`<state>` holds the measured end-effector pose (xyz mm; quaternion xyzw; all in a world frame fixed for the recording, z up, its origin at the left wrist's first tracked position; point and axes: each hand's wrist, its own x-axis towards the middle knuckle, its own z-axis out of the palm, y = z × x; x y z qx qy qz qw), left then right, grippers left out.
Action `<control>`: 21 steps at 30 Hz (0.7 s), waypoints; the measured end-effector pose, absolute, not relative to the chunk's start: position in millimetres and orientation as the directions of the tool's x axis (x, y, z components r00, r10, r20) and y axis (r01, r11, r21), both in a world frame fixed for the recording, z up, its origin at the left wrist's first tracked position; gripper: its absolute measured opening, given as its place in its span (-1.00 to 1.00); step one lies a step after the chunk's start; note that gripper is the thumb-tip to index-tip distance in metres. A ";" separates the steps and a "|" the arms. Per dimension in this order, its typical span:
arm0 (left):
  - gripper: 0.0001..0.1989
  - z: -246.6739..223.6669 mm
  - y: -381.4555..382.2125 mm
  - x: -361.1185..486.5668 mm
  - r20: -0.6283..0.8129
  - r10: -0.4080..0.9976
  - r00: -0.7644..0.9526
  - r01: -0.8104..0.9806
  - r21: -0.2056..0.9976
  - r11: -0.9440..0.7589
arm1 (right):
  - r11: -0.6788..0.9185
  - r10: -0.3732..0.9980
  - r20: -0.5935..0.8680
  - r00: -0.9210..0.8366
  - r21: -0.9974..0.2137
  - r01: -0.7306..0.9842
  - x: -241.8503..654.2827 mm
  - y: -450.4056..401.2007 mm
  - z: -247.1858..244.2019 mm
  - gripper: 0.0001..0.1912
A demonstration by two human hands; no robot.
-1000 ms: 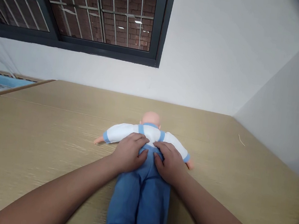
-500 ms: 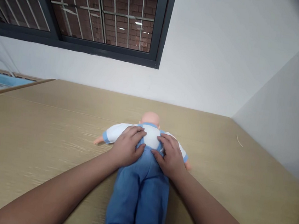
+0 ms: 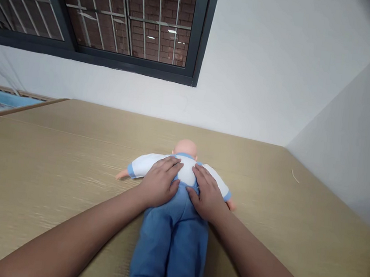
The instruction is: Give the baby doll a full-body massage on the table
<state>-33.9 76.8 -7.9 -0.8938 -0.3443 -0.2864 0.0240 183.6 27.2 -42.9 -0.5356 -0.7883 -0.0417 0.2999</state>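
A baby doll in blue trousers and a white top with blue cuffs lies face down, its bald head away from me and its arms spread to both sides. My left hand rests flat on the left side of its back, fingers stretched towards the shoulders. On the right side of the back lies my right hand, palm down with fingers extended. Between the two hands a strip of the white top shows. The doll's face is hidden, and its feet are cut off by the lower edge of the view.
The doll lies on a wide tan surface that meets a white wall. A barred window with a dark frame is in the wall. At far left is a wooden-edged bed or crib with blue cloth. A thin pale strand lies at right.
My right hand has shifted slightly, its fingers now closer together and flatter on the doll's back. My left hand has barely moved. The view has tilted very slightly.
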 end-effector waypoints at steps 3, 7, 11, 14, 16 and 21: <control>-0.46 -8.5 79.6 -34.5 0.485 0.607 0.629 0.622 0.153 -0.768 | 0.433 0.826 0.499 -0.263 -0.261 0.863 184.9 29.4 -42.5 -0.35; -0.48 -3.2 84.6 -34.5 0.428 0.634 0.644 0.617 0.200 -0.761 | 0.405 0.857 0.459 -0.235 -0.315 0.858 188.9 32.5 -39.0 -0.36; -0.48 0.3 86.4 -34.7 0.424 0.643 0.637 0.615 0.222 -0.756 | 0.392 0.862 0.468 -0.198 -0.366 0.844 192.0 34.6 -37.1 -0.31; -0.43 -1.0 86.1 -34.9 0.420 0.646 0.637 0.623 0.212 -0.753 | 0.397 0.862 0.463 -0.208 -0.359 0.845 192.3 35.7 -38.0 -0.23; -0.38 -2.0 86.1 -34.6 0.394 0.658 0.642 0.634 0.211 -0.744 | 0.401 0.866 0.446 -0.226 -0.348 0.847 192.1 36.3 -38.4 -0.20; -0.37 -0.7 87.5 -33.9 0.337 0.677 0.654 0.645 0.220 -0.732 | 0.397 0.878 0.415 -0.237 -0.357 0.845 192.7 37.3 -37.2 -0.23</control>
